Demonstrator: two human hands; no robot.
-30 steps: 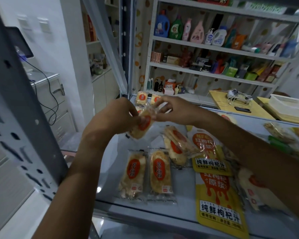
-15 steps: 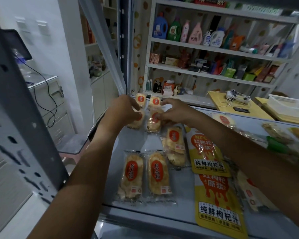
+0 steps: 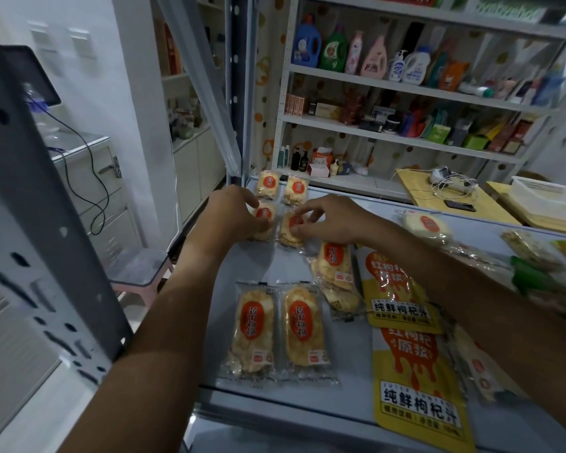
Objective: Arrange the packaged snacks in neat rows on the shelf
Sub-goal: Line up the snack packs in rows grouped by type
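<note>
The left hand and right hand each press curled fingertips on a cracker packet at the back of the shelf; whether they pinch is unclear. Light, brittle, crinkly and slippery: best held by the wrapper edges.

The left hand covers most of the snack packet beneath it, so its grip stays unclear. Under the right hand's forearm, loose packets are largely hidden. Right of that hand, green packaging blurs beyond reading.
</note>
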